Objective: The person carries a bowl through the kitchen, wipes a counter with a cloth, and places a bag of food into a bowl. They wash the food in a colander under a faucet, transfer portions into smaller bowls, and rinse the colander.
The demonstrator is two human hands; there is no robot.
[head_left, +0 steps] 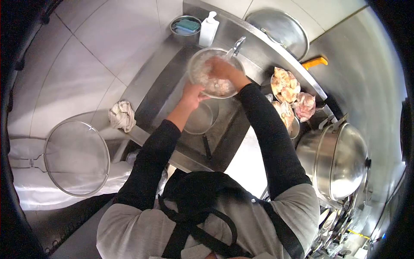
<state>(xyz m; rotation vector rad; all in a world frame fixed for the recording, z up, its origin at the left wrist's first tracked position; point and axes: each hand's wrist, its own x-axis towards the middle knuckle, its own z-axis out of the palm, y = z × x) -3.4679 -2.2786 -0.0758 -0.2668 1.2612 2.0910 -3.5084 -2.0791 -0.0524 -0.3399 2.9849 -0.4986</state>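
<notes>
The rim of the metal bowl [195,73] is gripped by the left grip [192,95]. The right grip [221,70] is lowered inside; its fingertips are obscured by water, so whether it is open or closed cannot be told. Pale pieces [221,87] are seen indistinctly beside it. The bowl is held over the sink [161,93], under the tap [236,46]. The handled vessel [198,123] below is partly hidden by the bowl and left grip.
</notes>
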